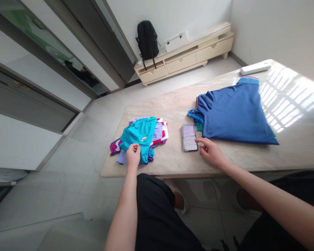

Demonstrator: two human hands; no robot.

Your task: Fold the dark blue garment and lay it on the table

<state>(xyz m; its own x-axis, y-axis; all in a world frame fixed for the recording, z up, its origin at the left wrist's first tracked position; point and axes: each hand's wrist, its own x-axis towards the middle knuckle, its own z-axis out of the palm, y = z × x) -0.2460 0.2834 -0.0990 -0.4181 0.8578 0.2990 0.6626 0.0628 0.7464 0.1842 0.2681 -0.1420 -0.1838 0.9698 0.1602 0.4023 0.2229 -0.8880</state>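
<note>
left hand (133,155): fingers pinching the near edge of the teal garment (140,135), topmost on the clothes pile (161,132) at the table's (172,160) near-left. right hand (210,152): unclenched, forefinger touching the phone (189,138), which lies just left of it, beside the blue shirt (234,113).

It was a room in a home. A long marble-topped table (172,104) stood on a pale tiled floor (75,188). Against the far wall sat a low cream cabinet with drawers (184,57), a black backpack (147,40) leaning on it. Folded clothes (143,137) lay on the table, and glass sliding doors (54,52) ran along the left.
</note>
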